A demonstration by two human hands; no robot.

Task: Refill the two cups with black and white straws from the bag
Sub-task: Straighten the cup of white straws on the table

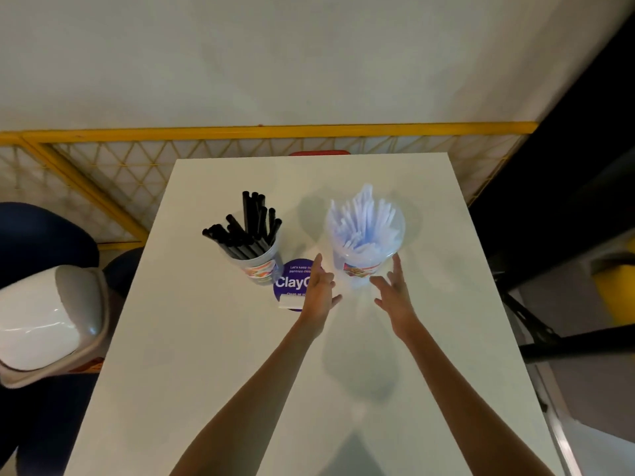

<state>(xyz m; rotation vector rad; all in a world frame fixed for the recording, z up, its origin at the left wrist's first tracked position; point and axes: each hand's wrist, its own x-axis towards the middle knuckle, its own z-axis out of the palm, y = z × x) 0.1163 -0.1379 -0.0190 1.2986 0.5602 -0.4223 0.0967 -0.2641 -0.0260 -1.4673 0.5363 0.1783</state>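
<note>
Flanking the white-straw cup (365,269) toward the table's (223,372) far edge, the left hand (319,293) and right hand (398,297) are spread and empty, while it and the black-straw cup (263,269) beside it look full, so the refill seems nearly done.

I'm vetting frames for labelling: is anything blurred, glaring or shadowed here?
Head view: the white straws look smeared and washed out, the black straws are fairly crisp; glare streaks the bin lid at left; soft shadows spread on the table beside the straws.
</note>
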